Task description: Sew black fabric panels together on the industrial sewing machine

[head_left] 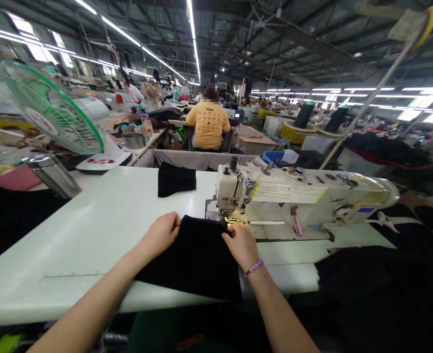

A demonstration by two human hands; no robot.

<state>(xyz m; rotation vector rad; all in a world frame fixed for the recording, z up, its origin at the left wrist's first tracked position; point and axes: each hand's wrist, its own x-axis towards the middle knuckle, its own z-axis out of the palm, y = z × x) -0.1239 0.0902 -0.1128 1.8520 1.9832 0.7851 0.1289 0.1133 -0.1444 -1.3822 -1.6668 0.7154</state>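
A black cloth piece [201,260] lies over the front edge of the pale table, its top edge close to the sewing machine's needle area. My left hand [165,231] pinches its upper left corner. At the upper right corner, just below the lit needle area, my right hand [241,241] has thumb and fingers closed on the cloth. The white sewing machine [293,191] stands to the right. A smaller black piece [176,179] lies flat behind my hands, left of the machine head.
On the machine bed are a white pen-like stick [267,223] and pink-handled snips [297,225]. A steel cup [50,174] and a green fan [54,110] stand at the left. Dark cloth [381,294] is heaped at the right. A person [208,122] sits ahead.
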